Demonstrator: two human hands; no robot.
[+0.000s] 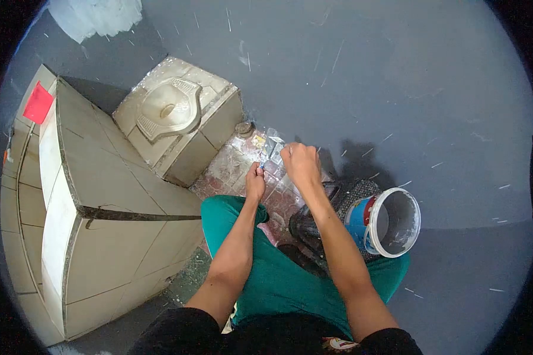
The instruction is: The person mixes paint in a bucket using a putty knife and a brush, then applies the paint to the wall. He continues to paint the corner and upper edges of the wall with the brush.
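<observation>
My left hand (255, 183) is out in front of my knees, its fingers pinched around a small bluish thing (262, 165) too small to name. Close by on the right, my right hand (302, 164) is curled with fingers bent; anything inside it is hidden. The two hands are apart, above a paint-spattered brick-tile floor (276, 207). Scraps of litter (270, 142) lie on that floor just beyond them. To the right of my right forearm stands a white-rimmed paint bucket (356, 222), tilted in view, with white residue inside.
A squat toilet (169, 109) sits on a raised tiled block ahead to the left. A tiled partition (124, 236) runs along my left, with a red dustpan-like piece (38, 103) on top. The grey wall (456, 118) on the right has white flecks. A dark textured object (358, 194) supports the bucket.
</observation>
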